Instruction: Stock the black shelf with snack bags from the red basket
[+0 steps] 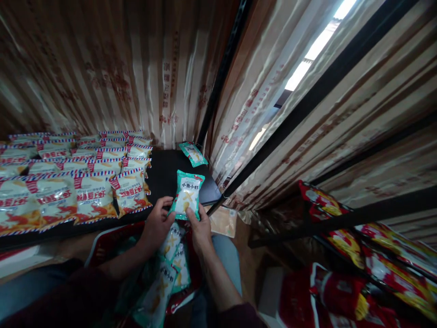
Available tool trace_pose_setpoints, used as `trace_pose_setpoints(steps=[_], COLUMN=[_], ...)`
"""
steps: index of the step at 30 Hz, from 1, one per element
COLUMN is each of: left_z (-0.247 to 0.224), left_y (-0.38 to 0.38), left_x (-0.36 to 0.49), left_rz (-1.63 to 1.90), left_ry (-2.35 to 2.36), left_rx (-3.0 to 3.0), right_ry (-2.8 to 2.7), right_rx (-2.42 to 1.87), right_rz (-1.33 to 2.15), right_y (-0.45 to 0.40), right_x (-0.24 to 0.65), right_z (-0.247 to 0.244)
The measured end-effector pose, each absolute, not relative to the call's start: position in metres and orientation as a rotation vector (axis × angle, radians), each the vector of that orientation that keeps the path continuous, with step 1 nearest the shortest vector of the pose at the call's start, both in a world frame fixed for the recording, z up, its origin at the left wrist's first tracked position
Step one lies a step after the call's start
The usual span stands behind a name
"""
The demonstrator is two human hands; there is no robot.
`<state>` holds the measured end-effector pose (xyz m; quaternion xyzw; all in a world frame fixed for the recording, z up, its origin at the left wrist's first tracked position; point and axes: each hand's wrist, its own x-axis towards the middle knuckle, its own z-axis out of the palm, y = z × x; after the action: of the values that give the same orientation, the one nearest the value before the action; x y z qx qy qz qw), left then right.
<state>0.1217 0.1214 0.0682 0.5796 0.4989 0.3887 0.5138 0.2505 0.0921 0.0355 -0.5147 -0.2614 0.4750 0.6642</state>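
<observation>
A green and white snack bag (187,193) is held upright between my two hands, over the front edge of a black shelf (167,168). My right hand (200,228) grips its lower right, thumb on the front. At its lower left, my left hand (159,223) closes on the edge with thumb and fingers. Another green snack bag (193,154) lies flat in the shelf's back corner. Below my wrists, several more green and white bags (160,287) sit in a red container with a white rim (186,300).
Rows of white snack bags with striped edges (92,198) fill the shelf's left part. Dark metal posts (273,141) and printed curtains (143,68) enclose the back and right. Red and yellow packets (344,241) lie on a rack at right, above a red container (297,296).
</observation>
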Motion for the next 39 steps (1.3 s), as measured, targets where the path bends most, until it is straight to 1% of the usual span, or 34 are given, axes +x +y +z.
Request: trace_pose_setpoints(steps=[5, 12, 24, 29, 32, 37, 39], left_z=[0.075, 0.073, 0.068, 0.058, 0.057, 0.062, 0.062], left_y=[0.135, 0.156, 0.188, 0.190, 0.191, 0.189, 0.188], left_x=[0.132, 0.140, 0.128, 0.128, 0.131, 0.137, 0.138], left_rz=[0.935, 0.908, 0.974, 1.018, 1.025, 1.027, 1.066], left_ry=[1.212, 1.253, 1.223, 1.248, 1.159, 0.963, 0.930], left_rx=[1.474, 1.531, 1.449, 1.491, 1.477, 1.201, 1.108], right_ry=[-0.670, -0.792, -0.842, -0.935, -1.032, -1.362, -1.449], right_rx=[-1.154, -1.236, -1.226, -1.352, -1.438, -1.308, -1.272], right_rz=[1.007, 0.868, 0.958, 0.705, 0.561, 0.216, 0.133], right_y=[0.112, 0.143, 0.189, 0.185, 0.181, 0.177, 0.175], right_x=[0.256, 0.263, 0.261, 0.260, 0.259, 0.256, 0.254], right_z=[0.044, 0.044, 0.030, 0.031, 0.033, 0.034, 0.033])
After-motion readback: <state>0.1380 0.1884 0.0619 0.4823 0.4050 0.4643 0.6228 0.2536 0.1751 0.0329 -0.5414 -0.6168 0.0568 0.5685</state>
